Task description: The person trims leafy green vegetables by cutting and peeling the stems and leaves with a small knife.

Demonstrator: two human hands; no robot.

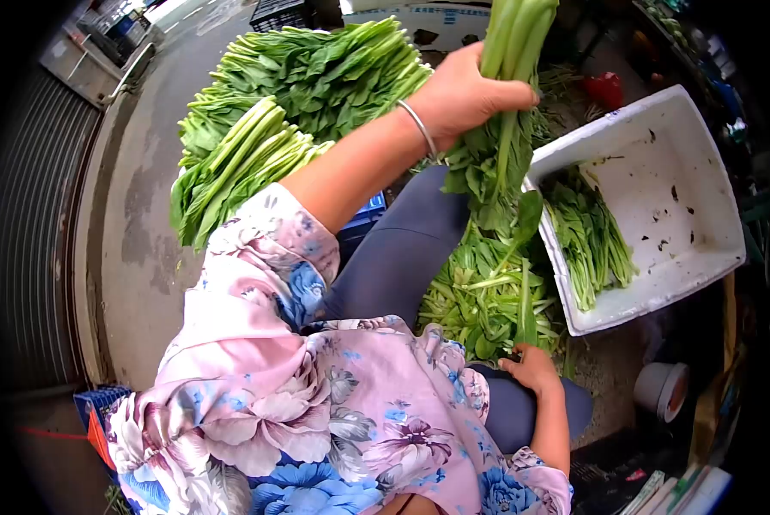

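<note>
My left hand (pixel 479 99), a metal bangle at its wrist, is raised at the top centre. Its fingers wrap round a bunch of leafy greens (pixel 515 51), thick pale stalks up and leaves hanging down. Lower right, by my knee, my right hand (pixel 535 369) is closed on the lower end of a long green leaf stalk (pixel 526 313). Loose greens (pixel 475 296) lie heaped between my legs, just beyond that hand. What its fingertips touch underneath is partly hidden.
A white foam box (pixel 676 215) with a small bunch of greens (pixel 586 232) stands at the right. Stacked greens (pixel 316 73) fill the upper left. A whitish tub (pixel 659 390) is at the lower right; a roller shutter (pixel 33 232) lines the far left.
</note>
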